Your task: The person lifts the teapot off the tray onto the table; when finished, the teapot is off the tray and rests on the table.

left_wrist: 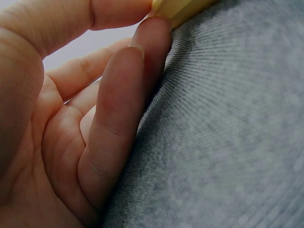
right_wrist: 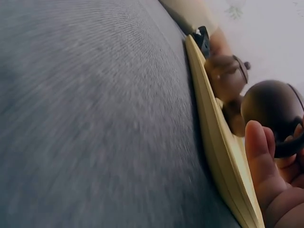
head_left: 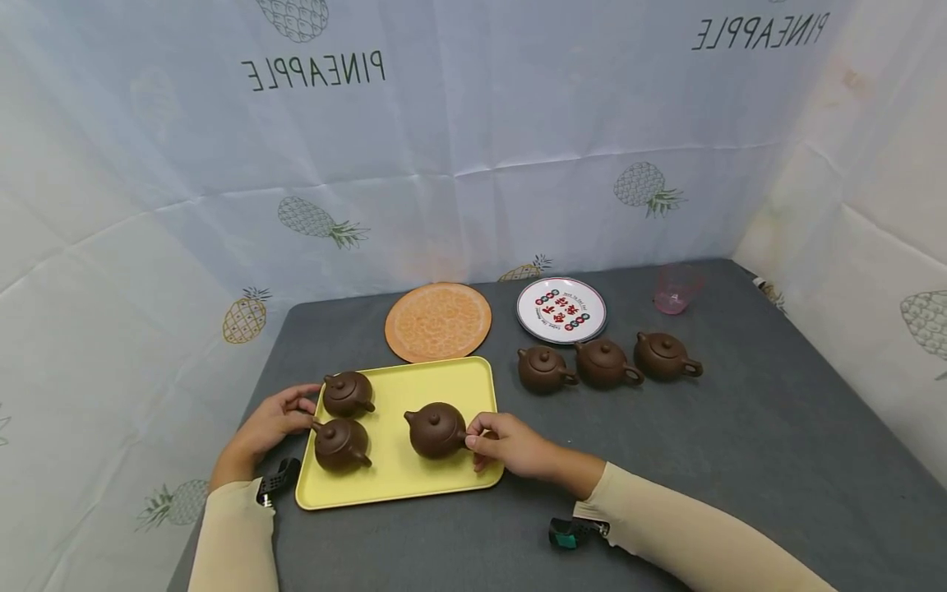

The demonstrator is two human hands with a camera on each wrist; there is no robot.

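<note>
At the yellow tray, a brown pot held by one side

Over the right half of the tray, we saw the brown pot with its spout toward the left. The right hand pinched its handle, with just a small gap for it to sit in. We could not tell if the pot's bottom touched the tray. The left hand was at the tray's left edge, fingers half bent; we could not tell if it gripped.

We thought a loose pinch could let the pot tip, since it was held on one side only, and then the lid could slide off. The back pot and front pot stood close together by the left edge, so going too far left could bump them. A hard left-hand push could make the tray slip.
</note>
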